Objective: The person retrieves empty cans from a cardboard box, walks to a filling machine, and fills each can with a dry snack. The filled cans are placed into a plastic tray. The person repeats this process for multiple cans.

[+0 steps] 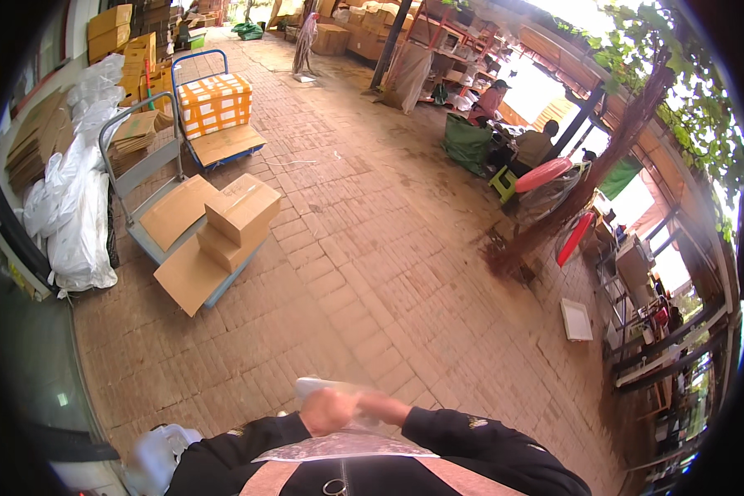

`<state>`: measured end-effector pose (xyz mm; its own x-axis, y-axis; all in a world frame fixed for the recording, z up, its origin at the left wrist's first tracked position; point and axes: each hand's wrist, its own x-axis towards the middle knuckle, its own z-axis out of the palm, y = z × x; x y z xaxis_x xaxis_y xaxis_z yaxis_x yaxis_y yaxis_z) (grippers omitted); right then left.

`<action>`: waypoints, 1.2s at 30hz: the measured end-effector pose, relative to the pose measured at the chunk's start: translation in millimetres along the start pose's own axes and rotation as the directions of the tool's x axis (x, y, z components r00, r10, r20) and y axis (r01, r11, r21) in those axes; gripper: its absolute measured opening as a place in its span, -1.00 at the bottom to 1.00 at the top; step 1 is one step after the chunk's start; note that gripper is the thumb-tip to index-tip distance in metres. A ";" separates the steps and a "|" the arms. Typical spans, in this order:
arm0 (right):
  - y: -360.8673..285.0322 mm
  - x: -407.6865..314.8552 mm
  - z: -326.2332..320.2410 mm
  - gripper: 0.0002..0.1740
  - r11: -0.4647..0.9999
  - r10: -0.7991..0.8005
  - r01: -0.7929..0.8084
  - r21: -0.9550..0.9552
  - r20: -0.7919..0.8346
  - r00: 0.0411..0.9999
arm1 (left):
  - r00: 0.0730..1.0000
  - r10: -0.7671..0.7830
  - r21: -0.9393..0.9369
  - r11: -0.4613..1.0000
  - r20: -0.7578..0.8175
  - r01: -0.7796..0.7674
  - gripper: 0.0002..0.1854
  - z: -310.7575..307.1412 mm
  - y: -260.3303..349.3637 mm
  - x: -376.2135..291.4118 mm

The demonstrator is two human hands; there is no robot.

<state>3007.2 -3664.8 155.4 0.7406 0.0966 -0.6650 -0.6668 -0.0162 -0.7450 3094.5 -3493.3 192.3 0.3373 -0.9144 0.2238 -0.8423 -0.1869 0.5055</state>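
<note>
My left hand (327, 410) and my right hand (378, 407) meet close together in front of my waist, both blurred. The left fingers look curled; the right hand's fingers cannot be made out. Just beyond the left hand shows a pale, rounded object (309, 385); whether it is held or lies behind the hand is unclear. Something thin and translucent (361, 425) hangs below the hands, over the edge of a floral apron (347, 447). Black sleeves (452, 428) cover both forearms.
Ahead on the left, a platform trolley (146, 214) carries an open cardboard box (242, 208). Behind it, a blue trolley (214, 162) bears an orange-and-white taped box (216, 105). White plastic sacking (77, 223) lines the left wall. A tree trunk (564, 211) rises at right; people (536, 149) sit beyond.
</note>
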 end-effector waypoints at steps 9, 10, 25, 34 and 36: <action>-76.4 107.7 -24.0 -0.78 0.911 -0.393 0.361 -0.198 -0.157 0.906 | 0.927 -0.249 -0.091 0.968 -0.279 0.233 -0.74 -26.6 -64.0 62.2; -62.7 129.7 -44.9 -0.77 0.855 -0.487 0.488 -0.177 0.052 0.872 | 0.905 -0.255 -0.122 0.966 -0.339 0.227 -0.75 -32.2 -66.9 71.6; -165.8 230.4 35.5 -0.59 0.466 -0.143 0.658 -0.591 0.684 0.716 | 0.505 -0.530 -0.087 0.744 -0.681 0.663 -0.68 -17.6 -116.4 69.7; -195.4 275.2 159.5 -0.47 0.208 0.066 0.775 -0.596 0.800 0.597 | 0.216 -0.865 -0.482 0.442 -0.453 0.757 -0.62 -72.9 -153.4 -8.1; -204.6 286.7 189.5 -0.45 0.164 0.100 0.786 -0.596 0.803 0.587 | 0.228 -0.896 -0.406 0.383 -0.381 0.830 -0.62 -91.1 -167.3 -16.9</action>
<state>3340.2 -3445.2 127.1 0.3016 0.8543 -0.4233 0.5222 -0.5195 -0.6764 3268.0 -3413.9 179.8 0.9917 0.0961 -0.0850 0.1279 -0.6844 0.7178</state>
